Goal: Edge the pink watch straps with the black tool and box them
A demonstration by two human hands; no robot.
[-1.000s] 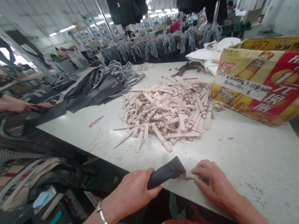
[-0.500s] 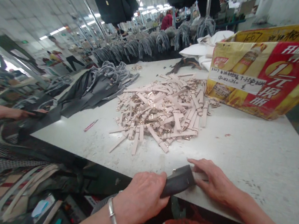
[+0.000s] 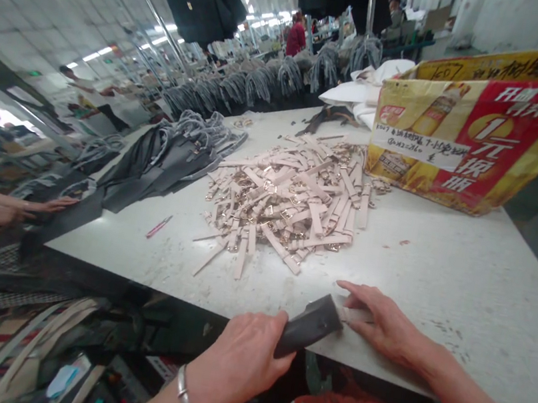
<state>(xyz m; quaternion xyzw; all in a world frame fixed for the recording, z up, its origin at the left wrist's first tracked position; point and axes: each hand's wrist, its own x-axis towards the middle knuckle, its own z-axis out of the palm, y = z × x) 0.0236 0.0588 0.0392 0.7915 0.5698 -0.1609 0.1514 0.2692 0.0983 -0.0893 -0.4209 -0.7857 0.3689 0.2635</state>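
Left hand (image 3: pixel 247 346) clamped on black tool (image 3: pixel 310 329), which slants away rightward, its far end against or overlapping the strap's left end; contact unclear. Strap (image 3: pixel 356 315) lies by the table's (image 3: pixel 441 267) near edge, long axis roughly left-right, between tool and right hand (image 3: pixel 385 323). Right hand is nearer, thumb and fingers closed around strap, index finger extended. Pile (image 3: pixel 294 198) sits beyond both hands.

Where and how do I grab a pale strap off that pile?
Probably by the free tail of a strap jutting from the pile's near edge, pinched from the near side: it lies exposed on the table, while its other end disappears among other straps.
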